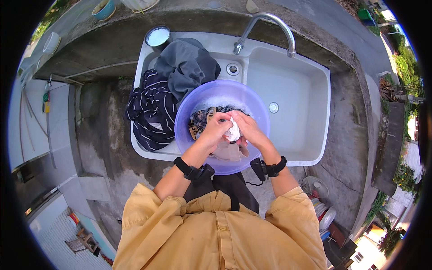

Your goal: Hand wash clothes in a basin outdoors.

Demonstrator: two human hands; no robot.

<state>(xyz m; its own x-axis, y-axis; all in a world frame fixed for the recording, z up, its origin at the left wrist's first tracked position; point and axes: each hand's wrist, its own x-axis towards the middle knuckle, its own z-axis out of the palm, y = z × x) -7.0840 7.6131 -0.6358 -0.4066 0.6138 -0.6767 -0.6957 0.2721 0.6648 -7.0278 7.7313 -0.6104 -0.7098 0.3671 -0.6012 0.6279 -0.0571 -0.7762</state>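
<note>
My left hand and my right hand meet over a translucent purple plastic basin. Between them they grip a bunched white cloth, part of it hidden by my fingers. Below the hands, a beige-pink cloth lies in the basin. A dark patterned fabric with tan patches sits deeper in it, with whitish suds along the far side. The basin rests over the near part of a double-bowl white sink.
A wet grey garment and a navy striped garment fill the left bowl. Behind them stands a dark cup with white contents. A chrome faucet arches over the sink's back edge. A fan stands low at right.
</note>
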